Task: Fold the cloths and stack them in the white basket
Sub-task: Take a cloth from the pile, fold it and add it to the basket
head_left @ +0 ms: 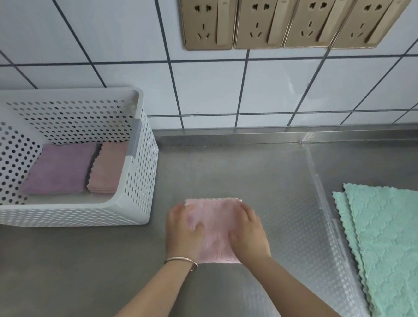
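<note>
A folded pink cloth (216,229) lies on the steel counter in the middle of the view. My left hand (182,231) rests flat on its left side, and my right hand (248,232) rests flat on its right side. Both hands press down with fingers fairly straight. The white perforated basket (141,163) stands at the left; inside it lie a folded purple cloth (59,170) and, to its right, a folded pink stack (108,168). Two unfolded green cloths (397,248) lie spread at the right edge.
A clear bubble-textured mat (303,226) covers the counter under the pink and green cloths. A tiled wall with several gold sockets (292,16) rises behind the counter. Bare steel counter (62,282) lies in front of the basket.
</note>
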The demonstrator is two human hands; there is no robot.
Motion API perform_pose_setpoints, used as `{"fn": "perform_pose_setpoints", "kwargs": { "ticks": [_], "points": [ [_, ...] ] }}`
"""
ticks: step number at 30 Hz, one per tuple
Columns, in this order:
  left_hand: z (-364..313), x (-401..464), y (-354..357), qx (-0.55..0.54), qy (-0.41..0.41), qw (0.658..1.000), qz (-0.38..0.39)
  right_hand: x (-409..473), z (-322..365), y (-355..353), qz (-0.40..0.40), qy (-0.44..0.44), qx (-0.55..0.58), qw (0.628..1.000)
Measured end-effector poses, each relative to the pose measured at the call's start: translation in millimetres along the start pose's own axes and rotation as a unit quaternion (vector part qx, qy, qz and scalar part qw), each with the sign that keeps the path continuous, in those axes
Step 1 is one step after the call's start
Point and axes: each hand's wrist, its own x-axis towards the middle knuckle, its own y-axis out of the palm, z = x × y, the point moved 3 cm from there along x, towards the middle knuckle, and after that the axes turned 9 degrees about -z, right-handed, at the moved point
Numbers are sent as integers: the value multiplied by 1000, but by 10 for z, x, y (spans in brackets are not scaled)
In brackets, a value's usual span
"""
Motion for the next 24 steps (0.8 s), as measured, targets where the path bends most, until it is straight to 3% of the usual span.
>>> {"fn": "perform_pose_setpoints", "kwargs": {
  "ticks": [1,3,5,8,13,18,22,24],
  "points": [
    [38,-10,-62,-41,-76,995,-42,-25,-10,-52,-46,56,59,996],
    [104,-42,-101,-66,-183,980,-37,-60,-53,-106,-64,163,144,974],
    [129,-85,-94,-49,-220,974,8,-73,-80,-112,-21,231,176,957],
    [137,-143,-96,-10,-209,976,54,-128,-80,-86,51,273,175,944],
    [119,-198,-180,-50,-286,951,101,-200,-44,-73,127,293,182,930],
    [64,-345,-219,-185,-398,887,141,-337,-28,-154,113,303,281,904],
    [1,-460,-270,-195,-384,893,132,-481,35,-308,96,266,342,896],
    [-65,-518,-332,-166,-348,916,112,-539,38,-390,83,244,355,898]
  ]
}}
